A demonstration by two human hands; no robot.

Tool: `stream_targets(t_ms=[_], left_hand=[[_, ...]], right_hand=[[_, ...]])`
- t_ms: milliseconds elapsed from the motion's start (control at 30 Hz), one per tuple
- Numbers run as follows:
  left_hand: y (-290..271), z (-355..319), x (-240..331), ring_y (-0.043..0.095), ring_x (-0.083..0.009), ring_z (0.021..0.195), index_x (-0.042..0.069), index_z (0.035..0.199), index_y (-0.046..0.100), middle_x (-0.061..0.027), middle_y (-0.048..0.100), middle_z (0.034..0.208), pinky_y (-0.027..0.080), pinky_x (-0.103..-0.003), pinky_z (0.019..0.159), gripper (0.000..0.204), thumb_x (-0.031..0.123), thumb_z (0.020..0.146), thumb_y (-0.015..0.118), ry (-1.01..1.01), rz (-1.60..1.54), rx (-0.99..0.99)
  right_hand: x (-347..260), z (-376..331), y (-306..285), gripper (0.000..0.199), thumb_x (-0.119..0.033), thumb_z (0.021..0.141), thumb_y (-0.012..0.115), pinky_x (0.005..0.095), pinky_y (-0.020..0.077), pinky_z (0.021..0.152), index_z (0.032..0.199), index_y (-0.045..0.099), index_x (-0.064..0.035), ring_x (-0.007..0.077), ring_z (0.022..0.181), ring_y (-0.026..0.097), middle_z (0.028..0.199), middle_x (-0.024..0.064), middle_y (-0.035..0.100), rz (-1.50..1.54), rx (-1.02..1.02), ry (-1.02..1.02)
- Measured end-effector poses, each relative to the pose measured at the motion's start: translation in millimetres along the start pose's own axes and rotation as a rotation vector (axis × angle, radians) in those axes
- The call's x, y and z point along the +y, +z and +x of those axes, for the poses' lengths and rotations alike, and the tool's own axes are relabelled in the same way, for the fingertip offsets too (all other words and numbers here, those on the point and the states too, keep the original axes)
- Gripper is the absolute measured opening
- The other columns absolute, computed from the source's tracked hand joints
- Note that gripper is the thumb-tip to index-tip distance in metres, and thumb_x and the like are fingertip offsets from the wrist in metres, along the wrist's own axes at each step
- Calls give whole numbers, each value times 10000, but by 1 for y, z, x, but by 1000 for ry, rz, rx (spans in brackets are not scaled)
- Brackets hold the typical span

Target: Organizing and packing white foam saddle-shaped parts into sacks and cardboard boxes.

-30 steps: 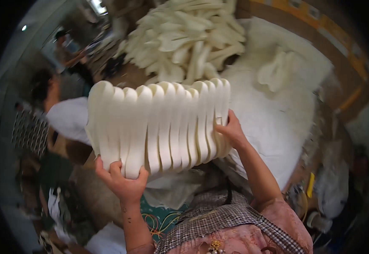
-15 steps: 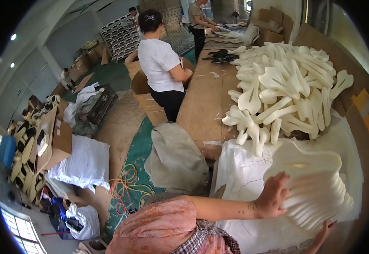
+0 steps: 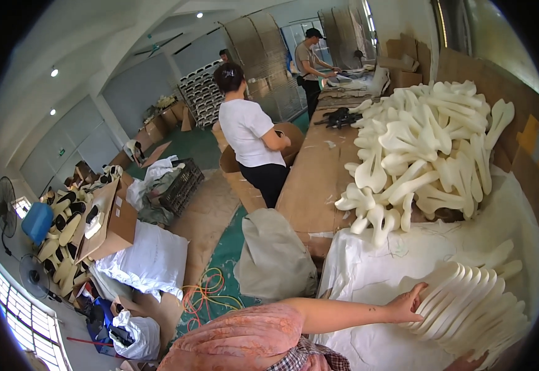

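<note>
A fanned stack of moulded cream-white pads (image 3: 467,303), each with lobed edges, is over the white sheet at the lower right. My left hand (image 3: 405,304) grips the left end of the stack, its thumb and fingers against the pads' edges. Low at the picture's edge, my right hand (image 3: 467,361) is at the near side of the stack; its fingers are mostly hidden and blurred. A few more pale pads (image 3: 498,258) lie just behind the stack. Farther back is a big heap of similar pads (image 3: 430,145), long-necked with wide, flared ends.
The white sheet (image 3: 368,272) covers the near part of the cardboard-topped table (image 3: 319,179). Black pieces (image 3: 340,117) lie beyond the heap. A person in white (image 3: 248,133) stands left of the table, another (image 3: 309,62) farther off. A grey-covered object (image 3: 275,253) and coiled hoses (image 3: 207,290) are at my left.
The stack has tipped from showing a broad pad face to showing fanned edges, and sits lower. Both hands stay at it. My view has shifted, so the room appears lower and farther right.
</note>
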State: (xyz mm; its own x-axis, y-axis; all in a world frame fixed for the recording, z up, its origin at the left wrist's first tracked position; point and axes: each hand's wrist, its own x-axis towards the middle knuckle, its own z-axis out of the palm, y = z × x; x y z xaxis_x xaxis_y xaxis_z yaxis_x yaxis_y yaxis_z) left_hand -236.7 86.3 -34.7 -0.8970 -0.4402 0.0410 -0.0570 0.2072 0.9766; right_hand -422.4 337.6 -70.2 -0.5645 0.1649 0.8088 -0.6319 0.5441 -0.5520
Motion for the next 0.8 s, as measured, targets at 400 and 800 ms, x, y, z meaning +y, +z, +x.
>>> stream_targets(t_ms=[400, 800], left_hand=[[-38, -7, 15, 559, -172, 713, 76, 1352, 225, -89, 544, 813, 477, -318, 653, 830, 120, 671, 698, -413, -180, -137], [-46, 33, -47, 534, -275, 950, 39, 950, 590, -155, 564, 964, 400, -383, 886, 555, 320, 516, 792, 161, 236, -92]], right_hand=[[-142, -96, 18, 620, -115, 771, 663, 384, 352, 963, 1316, 382, -19, 305, 1179, 423, 1307, 183, 411, 72, -615, 199], [-127, -115, 22, 733, -228, 651, 725, 394, 312, 1013, 1265, 419, 27, 351, 1165, 437, 1262, 223, 461, -190, -768, 347]])
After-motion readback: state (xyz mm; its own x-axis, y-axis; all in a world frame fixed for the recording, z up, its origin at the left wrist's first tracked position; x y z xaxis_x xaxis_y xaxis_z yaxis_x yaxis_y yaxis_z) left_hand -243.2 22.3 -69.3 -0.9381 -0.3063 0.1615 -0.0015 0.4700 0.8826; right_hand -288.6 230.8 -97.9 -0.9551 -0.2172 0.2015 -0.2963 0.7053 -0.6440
